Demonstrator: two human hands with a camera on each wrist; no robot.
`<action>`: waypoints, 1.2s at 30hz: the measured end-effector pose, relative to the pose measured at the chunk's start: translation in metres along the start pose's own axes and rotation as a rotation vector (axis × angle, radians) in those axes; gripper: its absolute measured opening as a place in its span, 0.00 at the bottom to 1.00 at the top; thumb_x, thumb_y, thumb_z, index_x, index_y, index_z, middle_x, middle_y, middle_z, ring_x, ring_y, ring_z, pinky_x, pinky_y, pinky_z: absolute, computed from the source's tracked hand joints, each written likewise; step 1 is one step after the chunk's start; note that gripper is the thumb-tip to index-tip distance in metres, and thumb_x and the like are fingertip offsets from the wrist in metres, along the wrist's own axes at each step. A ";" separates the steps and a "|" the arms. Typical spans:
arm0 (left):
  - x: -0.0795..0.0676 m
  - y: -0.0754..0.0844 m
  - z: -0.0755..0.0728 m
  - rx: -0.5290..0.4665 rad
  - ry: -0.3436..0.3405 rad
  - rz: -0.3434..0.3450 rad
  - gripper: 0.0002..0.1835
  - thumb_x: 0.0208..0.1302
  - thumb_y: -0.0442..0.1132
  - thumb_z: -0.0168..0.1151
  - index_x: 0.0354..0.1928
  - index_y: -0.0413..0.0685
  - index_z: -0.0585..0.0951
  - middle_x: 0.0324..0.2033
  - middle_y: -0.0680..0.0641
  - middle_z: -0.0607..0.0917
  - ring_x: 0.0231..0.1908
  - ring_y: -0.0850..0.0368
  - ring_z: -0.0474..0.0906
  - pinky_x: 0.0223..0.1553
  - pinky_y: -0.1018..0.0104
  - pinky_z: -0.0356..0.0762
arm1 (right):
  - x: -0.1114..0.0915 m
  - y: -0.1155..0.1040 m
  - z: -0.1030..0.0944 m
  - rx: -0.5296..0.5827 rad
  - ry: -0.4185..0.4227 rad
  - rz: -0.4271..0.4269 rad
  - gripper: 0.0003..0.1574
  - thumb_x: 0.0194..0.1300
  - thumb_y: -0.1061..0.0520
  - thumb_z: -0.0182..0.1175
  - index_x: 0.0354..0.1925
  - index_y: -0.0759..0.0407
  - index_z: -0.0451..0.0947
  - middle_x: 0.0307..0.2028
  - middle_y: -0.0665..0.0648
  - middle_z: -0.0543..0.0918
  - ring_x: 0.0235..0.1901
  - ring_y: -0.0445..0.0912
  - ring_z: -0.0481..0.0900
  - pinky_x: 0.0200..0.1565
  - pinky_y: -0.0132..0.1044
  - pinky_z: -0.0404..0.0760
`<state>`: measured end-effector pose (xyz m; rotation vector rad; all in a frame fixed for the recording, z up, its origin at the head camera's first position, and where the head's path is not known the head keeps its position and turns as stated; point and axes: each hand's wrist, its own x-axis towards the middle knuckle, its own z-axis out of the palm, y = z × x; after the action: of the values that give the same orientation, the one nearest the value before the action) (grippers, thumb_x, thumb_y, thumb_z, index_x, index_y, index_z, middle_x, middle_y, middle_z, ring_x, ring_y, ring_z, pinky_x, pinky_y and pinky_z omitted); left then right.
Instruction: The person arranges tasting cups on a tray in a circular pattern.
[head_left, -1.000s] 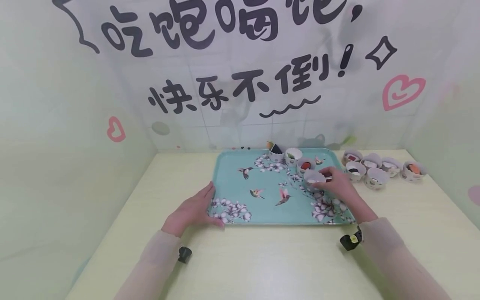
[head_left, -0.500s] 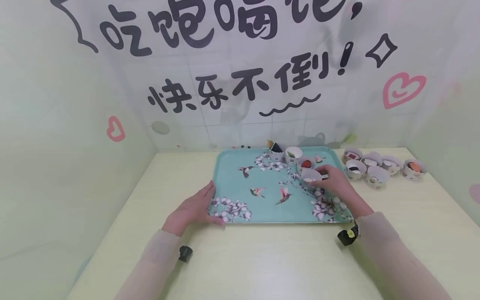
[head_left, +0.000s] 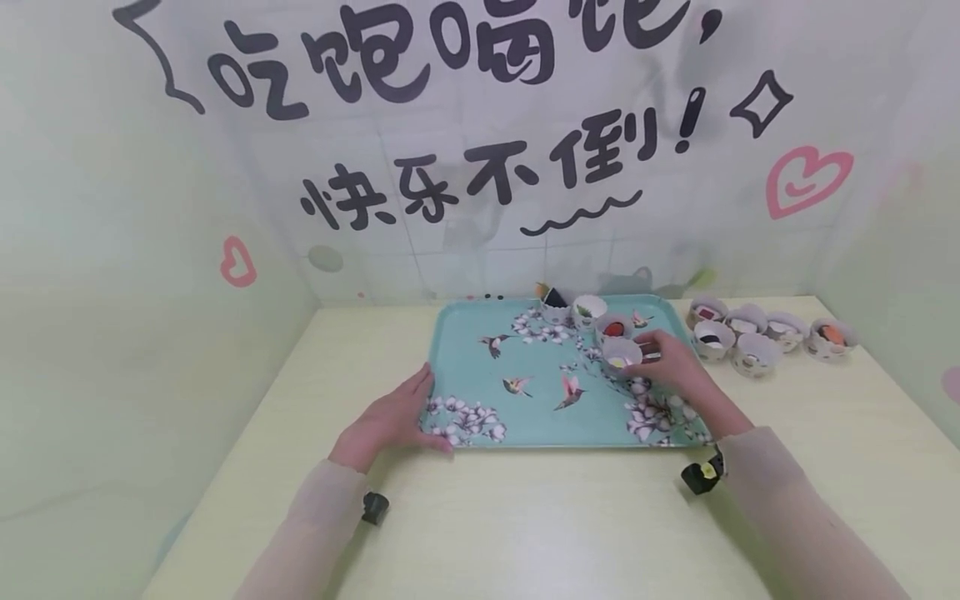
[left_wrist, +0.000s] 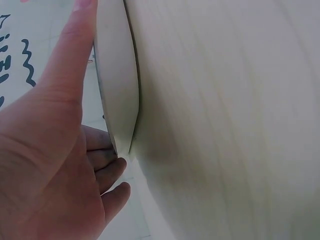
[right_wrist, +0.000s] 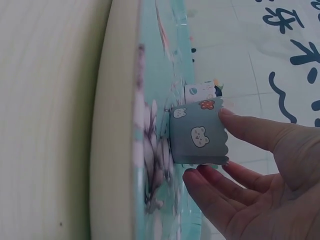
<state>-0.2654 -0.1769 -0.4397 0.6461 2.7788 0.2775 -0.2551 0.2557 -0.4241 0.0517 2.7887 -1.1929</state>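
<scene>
A pale blue tray (head_left: 525, 429) with flowers and birds lies on the table. My left hand (head_left: 393, 417) rests at its near left corner, thumb along the front edge and fingers along the left side. My right hand (head_left: 678, 367) holds a paper cup (right_wrist: 197, 132) with bear prints, thumb on one side and fingers on the other. This cup stands upright on the tray, with something yellow inside visible in the head view. Beyond it sit a cup with a red item (head_left: 613, 327), a cup with a green bit (head_left: 588, 310), and a cup with a black piece (head_left: 555, 310).
Several more filled paper cups (head_left: 753, 354) stand together on the table right of the tray. A lettered wall covering (head_left: 465, 183) rises behind the table (head_left: 562, 517), with side walls left and right. A black camera (head_left: 702, 475) sits under each wrist.
The right hand and its cup have shifted slightly left, and the fingers have loosened a little around it. The left hand stays at the tray corner.
</scene>
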 end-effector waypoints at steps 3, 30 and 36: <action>-0.002 0.000 0.002 -0.001 -0.004 0.000 0.72 0.42 0.72 0.71 0.78 0.35 0.47 0.79 0.36 0.44 0.78 0.39 0.45 0.76 0.46 0.57 | -0.005 0.002 -0.002 0.021 -0.005 -0.020 0.44 0.66 0.49 0.66 0.68 0.72 0.62 0.62 0.75 0.73 0.63 0.67 0.72 0.62 0.58 0.78; 0.001 0.000 0.002 0.019 0.000 -0.013 0.72 0.43 0.73 0.71 0.78 0.37 0.46 0.80 0.39 0.43 0.79 0.41 0.45 0.77 0.49 0.57 | -0.047 0.060 -0.098 -0.076 0.234 0.012 0.45 0.72 0.42 0.58 0.68 0.76 0.61 0.60 0.80 0.72 0.60 0.73 0.70 0.44 0.51 0.84; 0.000 -0.001 0.003 0.022 0.000 -0.015 0.72 0.43 0.72 0.71 0.78 0.37 0.46 0.80 0.39 0.43 0.79 0.41 0.45 0.77 0.49 0.57 | -0.051 0.075 -0.110 -0.109 0.276 0.012 0.44 0.71 0.43 0.58 0.67 0.76 0.62 0.59 0.81 0.73 0.58 0.74 0.71 0.35 0.28 0.72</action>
<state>-0.2649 -0.1770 -0.4429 0.6305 2.7894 0.2441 -0.2084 0.3872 -0.3969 0.2407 3.0803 -1.1039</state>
